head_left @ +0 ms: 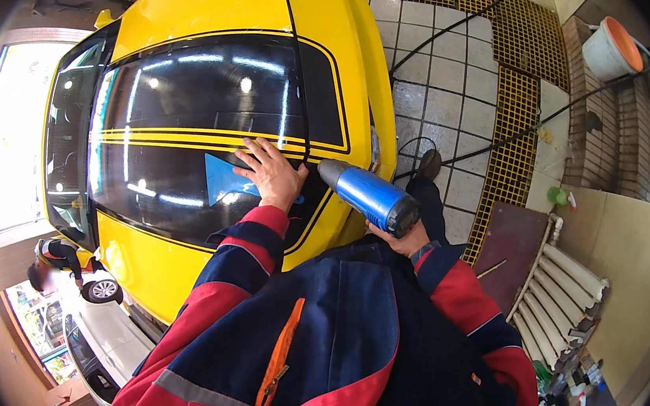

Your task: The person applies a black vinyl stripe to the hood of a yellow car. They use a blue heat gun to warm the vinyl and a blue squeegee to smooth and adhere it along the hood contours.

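My left hand (pixel 271 175) lies on the yellow car's hood (pixel 155 237), fingers spread over black panels and thin stripes. Beneath its palm is a blue, wedge-shaped scraper (pixel 220 179); its wide blade shows on one side and a bit of blue on the other, the middle hidden. My right hand (pixel 402 241) is wrapped round a blue heat gun (pixel 369 195), its grip mostly out of sight. The dark nozzle points left, close to the hood's front edge and my left wrist.
A dark hose (pixel 477 149) crosses the tiled floor (pixel 451 97) and yellow grating (pixel 513 135). To the right stand a white bucket (pixel 605 58) and a radiator (pixel 561 295). Another person (pixel 58 258) is beside a white car (pixel 117 336) at the lower left.
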Demonstrator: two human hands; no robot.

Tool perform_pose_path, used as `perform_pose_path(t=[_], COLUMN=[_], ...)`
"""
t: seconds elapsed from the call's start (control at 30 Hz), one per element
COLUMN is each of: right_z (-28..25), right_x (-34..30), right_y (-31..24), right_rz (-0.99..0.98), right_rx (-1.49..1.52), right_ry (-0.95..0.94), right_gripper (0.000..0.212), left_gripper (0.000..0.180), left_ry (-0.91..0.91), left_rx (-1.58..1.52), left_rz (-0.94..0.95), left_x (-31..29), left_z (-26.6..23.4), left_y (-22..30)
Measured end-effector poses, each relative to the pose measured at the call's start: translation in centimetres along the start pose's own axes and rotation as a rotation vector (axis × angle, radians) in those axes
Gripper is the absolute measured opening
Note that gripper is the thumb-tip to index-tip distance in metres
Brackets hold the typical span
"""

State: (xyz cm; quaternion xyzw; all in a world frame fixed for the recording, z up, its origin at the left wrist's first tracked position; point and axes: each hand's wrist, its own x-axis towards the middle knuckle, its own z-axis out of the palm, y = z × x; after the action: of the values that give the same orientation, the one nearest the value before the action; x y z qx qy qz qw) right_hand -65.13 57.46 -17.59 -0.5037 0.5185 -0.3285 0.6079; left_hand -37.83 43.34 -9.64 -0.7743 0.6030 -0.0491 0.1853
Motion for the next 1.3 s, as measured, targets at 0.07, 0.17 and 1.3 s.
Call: perform_pose_path(t=[0.07,0.17,1.3], right_z=[-0.1,0.0,2.2], right_x=[-0.2,-0.2,1.7], right_y=[-0.1,-0.5,-2.7], right_rz=[0.06,0.018,-0.035], right_rx=[0.038,0.031,0.19], right_ry=[0.007,0.012,-0.078], right_gripper=[0.064,0.063,0.063], left_gripper=[0.128,0.13,0.073], left_ry=[0.033,0.068,0.158], left_rx=[0.043,0.063,-0.276], left_rz=[-0.001,0.011,0.623], left_x=[0.0,0.0,-3.2], left_z=[0.8,1.5,1.1], left_y=[0.2,0.2,-16.2])
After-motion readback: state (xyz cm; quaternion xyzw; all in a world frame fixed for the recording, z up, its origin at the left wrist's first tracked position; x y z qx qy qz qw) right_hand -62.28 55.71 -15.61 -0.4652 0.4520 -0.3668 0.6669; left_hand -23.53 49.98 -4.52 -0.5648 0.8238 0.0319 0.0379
